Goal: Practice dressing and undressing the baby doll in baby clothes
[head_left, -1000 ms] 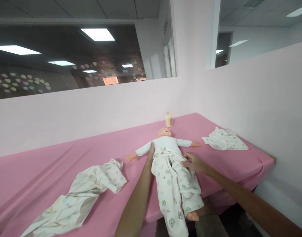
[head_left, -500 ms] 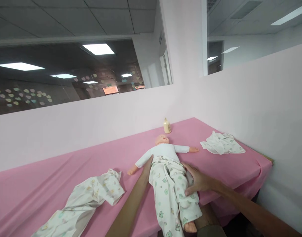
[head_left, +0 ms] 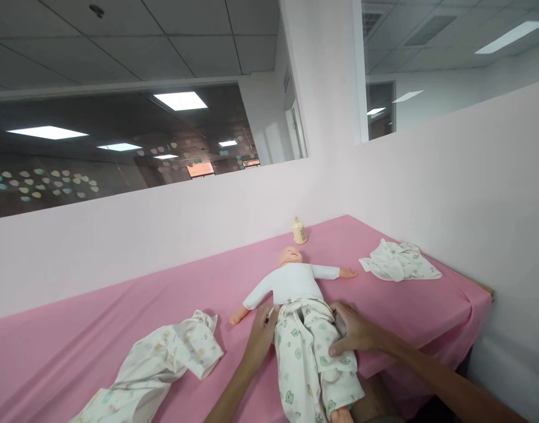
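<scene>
Resting at the near-left side of the waistband [head_left: 313, 304], the left hand [head_left: 260, 338] has been brought down from its place beside the white-sleeved torso, so that the patterned trousers [head_left: 298, 352] are now flanked at the hips by both hands. Its fingers are bent in and kept narrow by the edge of the cloth; whether any fabric is pinched cannot be told. The right hand [head_left: 361, 332], seen earlier with its fingers drawn together on the cloth, is now spread wide, with the thumb laid over the thigh and the fingers along the hip. Between the hands the doll [head_left: 295, 282] is laid on its back, its head pointed away from them towards the wall and slightly leftward. The long axis of the trousers is run from the waist, between the hands, back towards the person, and a bare foot [head_left: 341, 415] is left showing at one hem, nearer than the right hand. Out to the left of the left hand, a printed garment [head_left: 157, 355] is spread on the pink-covered worktop [head_left: 234, 270]; beyond the right hand, a crumpled cloth [head_left: 399, 261] is seen, and past the head a pale bottle [head_left: 300, 232] is stood.
</scene>
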Available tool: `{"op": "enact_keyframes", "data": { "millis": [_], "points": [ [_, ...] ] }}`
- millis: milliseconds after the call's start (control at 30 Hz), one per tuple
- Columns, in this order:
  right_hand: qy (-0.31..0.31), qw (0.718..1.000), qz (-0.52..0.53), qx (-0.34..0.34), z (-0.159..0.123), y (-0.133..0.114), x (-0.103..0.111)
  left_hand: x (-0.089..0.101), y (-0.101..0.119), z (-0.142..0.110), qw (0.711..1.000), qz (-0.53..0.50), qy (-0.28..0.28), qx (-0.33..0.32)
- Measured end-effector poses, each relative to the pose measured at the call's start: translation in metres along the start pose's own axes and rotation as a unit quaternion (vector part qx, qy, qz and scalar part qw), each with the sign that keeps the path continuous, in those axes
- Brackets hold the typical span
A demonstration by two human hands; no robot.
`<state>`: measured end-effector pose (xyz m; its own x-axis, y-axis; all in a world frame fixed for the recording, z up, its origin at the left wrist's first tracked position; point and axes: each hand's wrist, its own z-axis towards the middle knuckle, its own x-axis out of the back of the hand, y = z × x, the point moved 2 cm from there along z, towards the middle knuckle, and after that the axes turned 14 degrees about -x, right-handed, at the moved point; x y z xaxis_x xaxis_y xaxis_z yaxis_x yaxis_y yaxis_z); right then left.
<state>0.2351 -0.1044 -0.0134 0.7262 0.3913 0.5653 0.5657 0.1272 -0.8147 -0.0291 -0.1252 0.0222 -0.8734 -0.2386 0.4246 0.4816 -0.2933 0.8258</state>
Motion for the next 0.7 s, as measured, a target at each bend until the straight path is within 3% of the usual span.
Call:
{"op": "enact_keyframes", "data": {
  "millis": [133, 333, 500, 700],
  "points": [
    [0.015, 0.999, -0.027, 0.04, -0.003, -0.004, 0.001, 0.006, 0.003, -0.043, 0.988, 0.094, -0.068, -0.1],
    [-0.019, 0.996, -0.015, 0.084, -0.018, 0.01, -0.003, 0.007, -0.013, -0.095, 0.971, 0.156, -0.141, -0.117],
    [-0.066, 0.992, -0.083, 0.07, -0.037, 0.018, -0.013, -0.008, -0.015, -0.121, 0.958, 0.22, -0.09, -0.163],
    [-0.088, 0.987, -0.13, 0.023, -0.045, 0.003, -0.021, -0.031, -0.023, -0.137, 0.927, 0.294, -0.039, -0.228]
  ]
}}
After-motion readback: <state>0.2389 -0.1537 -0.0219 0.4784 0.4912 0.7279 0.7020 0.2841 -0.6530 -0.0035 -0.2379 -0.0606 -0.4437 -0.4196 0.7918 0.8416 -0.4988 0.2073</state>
